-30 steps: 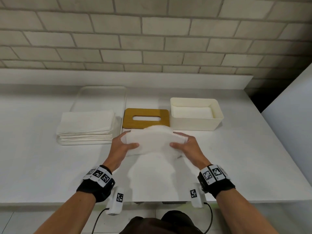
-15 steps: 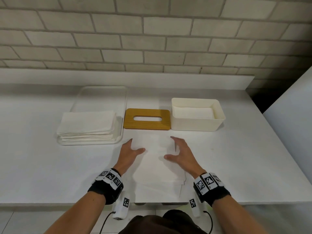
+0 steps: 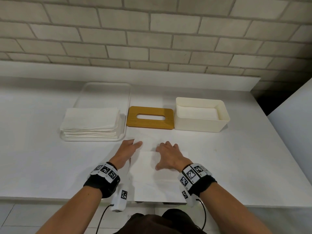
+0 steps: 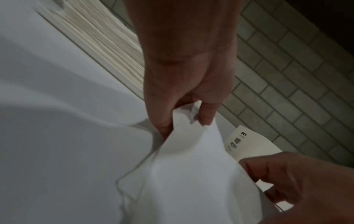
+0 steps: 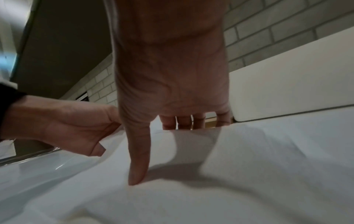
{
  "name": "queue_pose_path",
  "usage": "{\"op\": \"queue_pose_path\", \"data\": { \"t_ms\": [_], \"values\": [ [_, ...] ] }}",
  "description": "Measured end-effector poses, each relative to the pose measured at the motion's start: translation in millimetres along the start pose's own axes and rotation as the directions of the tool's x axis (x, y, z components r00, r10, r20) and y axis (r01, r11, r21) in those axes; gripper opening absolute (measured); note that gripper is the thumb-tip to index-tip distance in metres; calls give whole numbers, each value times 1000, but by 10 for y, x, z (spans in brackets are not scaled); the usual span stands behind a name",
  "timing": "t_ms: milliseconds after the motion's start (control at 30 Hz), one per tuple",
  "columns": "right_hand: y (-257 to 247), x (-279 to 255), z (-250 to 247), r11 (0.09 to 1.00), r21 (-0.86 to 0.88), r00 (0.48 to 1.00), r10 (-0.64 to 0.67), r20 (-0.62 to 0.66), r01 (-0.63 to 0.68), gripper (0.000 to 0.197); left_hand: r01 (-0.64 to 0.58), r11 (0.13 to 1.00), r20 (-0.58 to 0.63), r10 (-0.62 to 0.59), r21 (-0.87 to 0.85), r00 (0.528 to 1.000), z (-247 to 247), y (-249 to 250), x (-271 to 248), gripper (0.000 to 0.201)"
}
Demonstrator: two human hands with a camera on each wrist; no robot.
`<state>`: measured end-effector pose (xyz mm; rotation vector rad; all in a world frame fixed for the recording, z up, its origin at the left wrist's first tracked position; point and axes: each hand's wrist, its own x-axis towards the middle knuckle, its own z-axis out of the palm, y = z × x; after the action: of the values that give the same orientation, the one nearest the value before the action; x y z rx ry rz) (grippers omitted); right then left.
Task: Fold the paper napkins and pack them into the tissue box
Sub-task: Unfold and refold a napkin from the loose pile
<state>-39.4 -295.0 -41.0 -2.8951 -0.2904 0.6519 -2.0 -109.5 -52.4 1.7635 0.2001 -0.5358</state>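
White worktop [image 3: 236, 166] by brick wall | napkin [image 3: 152, 168] lies at front edge, half-folded | left hand [image 3: 127, 152] pinches its left edge, right hand [image 3: 168, 157] presses it flat, fingers [image 5: 184, 122] straight | box [image 3: 200, 123] open, some napkins in | stack [image 3: 89, 122] waits | lid [image 3: 150, 117] off | likely early-to-mid.

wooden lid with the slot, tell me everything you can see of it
The wooden lid is a flat rectangular board with rounded corners, honey-brown with a wood-grain look. A long rounded slot is cut through its middle, and the white countertop shows through it. It lies flat on the countertop, off the box, between the clear tray of stacked napkins on one side and the open cream tissue box on the other, close beside the box. Neither hand touches it.
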Motion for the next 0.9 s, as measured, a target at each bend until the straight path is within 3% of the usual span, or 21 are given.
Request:
{"op": "queue_pose_path", "data": {
  "t_ms": [200,300,367,467,500,600,667,733,800,900],
  "values": [
    [-32,-25,-132,976,220,1000,-13,25,7,34,104,982,88,-91,-159,992,-63,-3,-31,32],
    [9,-15,-301,944,331,1000,-3,6,1,42,105,960,139,-70,-261,988,-91,39,-54,38],
    [64,13,-400,925,379,1000,12,-13,-6,47,89,962,262,-19,-258,965,-113,86,-100,49],
    [131,57,-476,894,448,999,26,-34,-8,32,64,975,353,16,-214,935,-109,190,-193,70],
    [148,61,-484,879,477,999,33,-42,-9,28,15,987,335,40,-161,941,-97,229,-209,70],
    [283,42,-437,790,613,992,88,-93,-13,27,-133,990,238,118,47,964,-35,333,-198,37],
    [441,-22,-360,611,792,965,198,-172,15,37,-170,983,194,155,62,969,2,435,-211,24],
    [607,-132,-280,353,935,905,382,-184,41,44,-208,978,201,197,34,959,33,585,-272,19],
    [749,-227,-186,60,997,876,477,-72,50,50,-230,973,218,229,-20,949,51,745,-345,20],
    [797,-332,-150,-362,929,897,432,98,73,62,-212,956,241,258,-203,936,47,922,-403,26]
  ]
}}
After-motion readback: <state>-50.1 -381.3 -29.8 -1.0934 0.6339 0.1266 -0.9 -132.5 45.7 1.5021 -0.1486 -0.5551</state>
